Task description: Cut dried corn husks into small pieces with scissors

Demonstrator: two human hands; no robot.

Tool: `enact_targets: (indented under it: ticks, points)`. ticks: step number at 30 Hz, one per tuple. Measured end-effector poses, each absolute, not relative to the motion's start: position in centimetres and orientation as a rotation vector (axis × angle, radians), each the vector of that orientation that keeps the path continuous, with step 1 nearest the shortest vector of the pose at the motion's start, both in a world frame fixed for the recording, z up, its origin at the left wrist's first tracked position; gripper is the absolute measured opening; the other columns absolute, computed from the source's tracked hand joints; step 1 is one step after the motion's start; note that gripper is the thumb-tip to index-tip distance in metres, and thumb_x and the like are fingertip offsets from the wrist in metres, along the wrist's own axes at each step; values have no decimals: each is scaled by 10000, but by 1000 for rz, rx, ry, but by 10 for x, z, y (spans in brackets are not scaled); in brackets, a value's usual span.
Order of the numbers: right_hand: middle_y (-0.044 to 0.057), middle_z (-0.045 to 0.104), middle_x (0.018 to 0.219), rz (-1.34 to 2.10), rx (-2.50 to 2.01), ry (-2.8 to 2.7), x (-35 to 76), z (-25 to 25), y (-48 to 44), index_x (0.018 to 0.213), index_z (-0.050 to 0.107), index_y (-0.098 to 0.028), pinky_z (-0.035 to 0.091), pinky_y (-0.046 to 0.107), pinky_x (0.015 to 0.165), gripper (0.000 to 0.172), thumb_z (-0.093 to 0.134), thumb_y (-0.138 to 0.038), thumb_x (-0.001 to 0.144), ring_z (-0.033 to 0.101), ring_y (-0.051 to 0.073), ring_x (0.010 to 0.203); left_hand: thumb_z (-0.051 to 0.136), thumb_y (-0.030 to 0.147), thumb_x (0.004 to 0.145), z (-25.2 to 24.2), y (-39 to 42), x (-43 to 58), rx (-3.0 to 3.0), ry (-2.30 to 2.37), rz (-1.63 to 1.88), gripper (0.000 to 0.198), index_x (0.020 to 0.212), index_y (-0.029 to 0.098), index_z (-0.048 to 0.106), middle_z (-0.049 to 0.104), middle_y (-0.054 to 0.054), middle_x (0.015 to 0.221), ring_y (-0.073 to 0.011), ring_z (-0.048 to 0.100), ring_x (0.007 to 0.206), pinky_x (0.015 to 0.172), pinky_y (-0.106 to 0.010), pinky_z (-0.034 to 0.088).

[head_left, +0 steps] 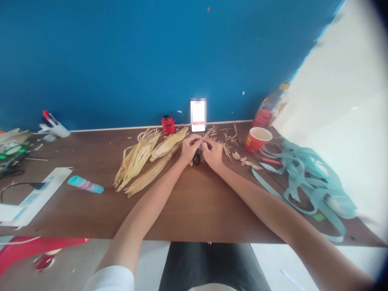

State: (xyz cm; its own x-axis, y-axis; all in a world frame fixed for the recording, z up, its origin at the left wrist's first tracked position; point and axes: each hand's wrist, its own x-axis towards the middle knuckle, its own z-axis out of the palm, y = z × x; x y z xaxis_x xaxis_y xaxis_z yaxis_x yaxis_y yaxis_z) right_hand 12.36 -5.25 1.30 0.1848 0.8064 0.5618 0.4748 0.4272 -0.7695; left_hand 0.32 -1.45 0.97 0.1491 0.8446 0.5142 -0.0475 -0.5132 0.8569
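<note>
My left hand (189, 148) and my right hand (213, 152) meet at the middle of the brown table (188, 206), fingers pinched together on a thin strip of dried corn husk (205, 139). Black scissors (197, 158) lie on the table just under and between the two hands. A pile of dried corn husks (145, 159) lies to the left of my left hand. Small cut husk pieces (244, 161) are scattered to the right of my right hand.
A red paper cup (256, 139), a plastic bottle (268, 108) and a tangle of light-blue ribbon (306, 178) sit at the right. A phone (198, 114) and a red thread spool (167, 124) stand by the blue wall. A teal glue tube (85, 184) and a white power strip (33, 198) lie left.
</note>
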Motion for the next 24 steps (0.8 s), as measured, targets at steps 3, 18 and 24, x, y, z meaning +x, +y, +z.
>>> enact_targets:
  ticks: [3,18,24]
  points:
    - [-22,505,555,375,-1190,-1431,124,14,-52,607,572,-183,328,263,578,234,471,-261,804,420,130,564,623,231,806,10,-15,3,1622,750,1463,113,790,177,721,685,-37,846,-159,613,822,772,-287,475]
    - [-18,540,584,418,-1251,-1455,124,14,-49,640,575,-192,332,261,581,253,472,-311,839,430,134,566,609,290,843,10,-16,2,1628,759,1511,183,786,187,750,697,-49,860,-184,640,885,815,-311,499]
    - [-21,509,527,391,-1271,-1452,125,12,-48,606,587,-186,305,263,553,282,472,-308,833,421,136,541,599,317,855,13,-18,2,1670,775,1488,217,771,176,742,691,-65,880,-184,636,887,812,-315,499]
